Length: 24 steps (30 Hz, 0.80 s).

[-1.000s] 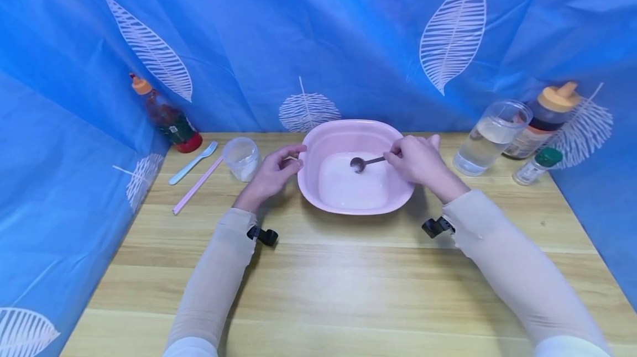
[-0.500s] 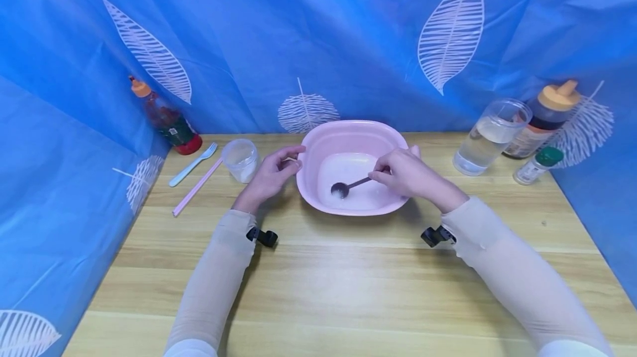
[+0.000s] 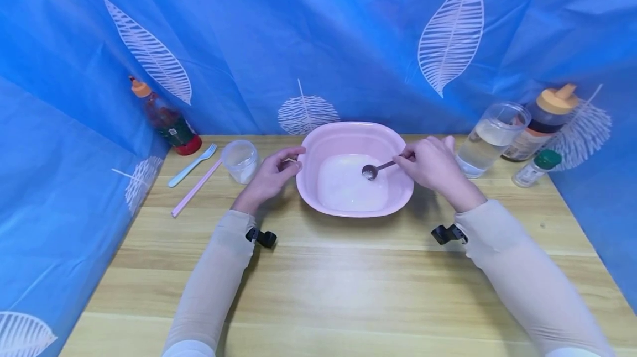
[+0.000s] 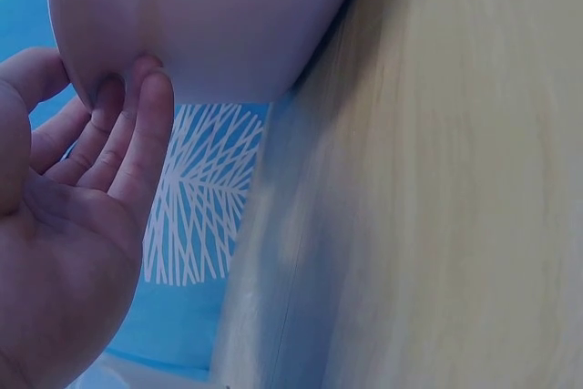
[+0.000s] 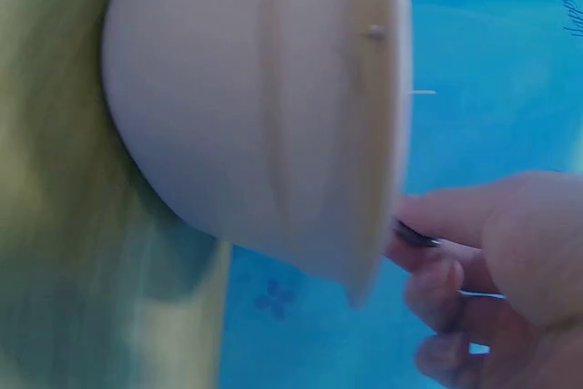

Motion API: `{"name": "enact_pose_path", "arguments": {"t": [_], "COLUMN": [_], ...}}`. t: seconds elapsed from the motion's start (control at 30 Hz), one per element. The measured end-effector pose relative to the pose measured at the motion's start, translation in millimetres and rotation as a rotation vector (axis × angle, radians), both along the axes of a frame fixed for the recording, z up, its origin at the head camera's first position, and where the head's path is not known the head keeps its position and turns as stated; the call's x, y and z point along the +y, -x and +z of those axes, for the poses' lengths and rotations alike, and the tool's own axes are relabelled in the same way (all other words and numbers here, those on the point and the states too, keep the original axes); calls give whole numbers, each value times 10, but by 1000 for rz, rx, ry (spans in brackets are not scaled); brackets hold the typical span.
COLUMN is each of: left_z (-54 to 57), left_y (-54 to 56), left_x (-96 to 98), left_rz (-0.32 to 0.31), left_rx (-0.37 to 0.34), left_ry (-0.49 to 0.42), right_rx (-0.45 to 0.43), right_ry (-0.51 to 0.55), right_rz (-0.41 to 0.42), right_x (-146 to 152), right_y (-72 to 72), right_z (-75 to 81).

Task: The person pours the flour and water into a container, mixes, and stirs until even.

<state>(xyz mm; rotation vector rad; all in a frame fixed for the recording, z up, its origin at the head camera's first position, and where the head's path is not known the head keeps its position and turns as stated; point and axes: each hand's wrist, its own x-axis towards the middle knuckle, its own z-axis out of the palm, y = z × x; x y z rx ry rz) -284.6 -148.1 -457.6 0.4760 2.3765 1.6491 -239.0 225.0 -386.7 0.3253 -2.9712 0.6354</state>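
A pink basin stands on the table near the back, with a whitish layer over its bottom. My left hand pinches its left rim; in the left wrist view the thumb is on the rim's edge and the fingers are tucked beneath it. My right hand grips the thin handle of a small dark spoon, whose round bowl hangs over the inside of the basin with whitish bits in it. In the right wrist view the basin's wall hides most of the spoon.
Left of the basin are a clear plastic cup with white stuff in it, a pink stick, a light blue fork and a red sauce bottle. Rightward stand a water glass, a dark sauce bottle and a green-capped jar.
The spoon swept left and nearer to me inside the basin, then back to the right and away, moving with my right hand. My left hand stayed at the rim.
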Motion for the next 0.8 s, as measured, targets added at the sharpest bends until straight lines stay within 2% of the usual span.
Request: {"name": "enact_pose_path", "arguments": {"t": [0.13, 0.27, 0.43, 0.57, 0.67, 0.8], "left_z": [3, 14, 13, -3, -8, -3], "left_y": [5, -8, -21, -10, -6, -7], "left_x": [2, 4, 0, 0, -5, -6], "left_rz": [-4, -7, -1, -3, -4, -7], "left_rx": [12, 14, 1, 0, 6, 7], "left_ry": [9, 3, -4, -13, -19, -22], "right_rx": [4, -56, -133, -185, -154, -37], "right_ry": [51, 96, 89, 64, 26, -20], "right_rz": [9, 97, 205, 218, 192, 121], "right_x": [-106, -228, -270, -197, -114, -11], "right_y": [36, 45, -9, -71, -105, -128], "right_z": [-96, -136, -117, -50, 14, 57]}}
